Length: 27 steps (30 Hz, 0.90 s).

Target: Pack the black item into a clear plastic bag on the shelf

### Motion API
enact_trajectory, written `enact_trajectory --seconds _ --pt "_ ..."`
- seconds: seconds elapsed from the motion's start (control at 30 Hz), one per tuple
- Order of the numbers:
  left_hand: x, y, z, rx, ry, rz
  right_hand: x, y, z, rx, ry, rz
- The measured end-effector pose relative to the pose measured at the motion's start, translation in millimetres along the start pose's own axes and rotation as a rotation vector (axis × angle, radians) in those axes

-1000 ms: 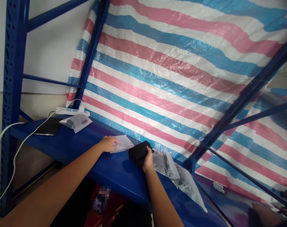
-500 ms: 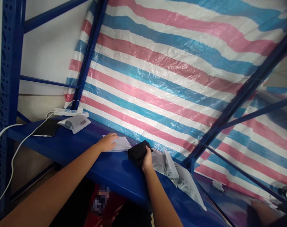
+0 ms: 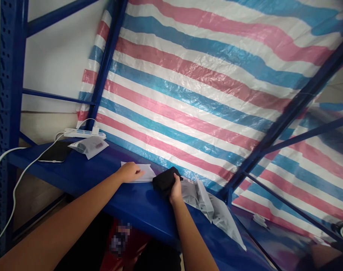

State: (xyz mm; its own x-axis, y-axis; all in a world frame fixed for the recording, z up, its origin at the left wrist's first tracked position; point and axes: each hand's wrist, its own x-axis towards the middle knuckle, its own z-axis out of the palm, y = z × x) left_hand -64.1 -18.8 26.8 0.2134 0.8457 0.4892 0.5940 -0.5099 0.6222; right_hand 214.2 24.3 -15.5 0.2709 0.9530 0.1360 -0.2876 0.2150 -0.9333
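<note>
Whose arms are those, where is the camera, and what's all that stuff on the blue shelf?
There's no robot here: these are one person's bare arms. The camera is worn on their head, looking forward and down.

The right hand holds a soft-looking black bundle. The left hand is at a flat white packet.

On the blue shelf, towards the left, are a dark, phone-like device, a power strip and a small, pale pouch. Towards the right are some filled, cloudy plastic bags. A striped sheet hangs behind.
</note>
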Motion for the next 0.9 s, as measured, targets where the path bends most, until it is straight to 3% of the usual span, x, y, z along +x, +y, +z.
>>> enact_trajectory --seconds 0.17,0.3,0.47,0.6,0.67,0.8,0.9 --pt "-4 6 9.8 -0.162 -0.124 0.028 -1 -3 3 0.054 -0.001 0.069" --pt "-1 -4 13.5 -0.139 -0.154 0.006 0 -4 3 0.067 0.007 0.089" --pt "1 -5 8.5 0.047 -0.070 0.023 0 -2 2 0.066 0.014 0.088" --pt "2 2 10.0 0.072 0.018 0.205 -1 -4 3 0.060 0.005 0.089" --pt "2 0 15.4 0.040 -0.045 0.240 -2 -5 4 0.067 0.002 0.087" --pt "5 -13 29.9 0.024 -0.276 0.075 -4 -7 5 0.113 0.012 0.097" --pt "12 -17 37.1 -0.006 -0.285 0.037 -5 -7 6 0.119 0.020 0.104"
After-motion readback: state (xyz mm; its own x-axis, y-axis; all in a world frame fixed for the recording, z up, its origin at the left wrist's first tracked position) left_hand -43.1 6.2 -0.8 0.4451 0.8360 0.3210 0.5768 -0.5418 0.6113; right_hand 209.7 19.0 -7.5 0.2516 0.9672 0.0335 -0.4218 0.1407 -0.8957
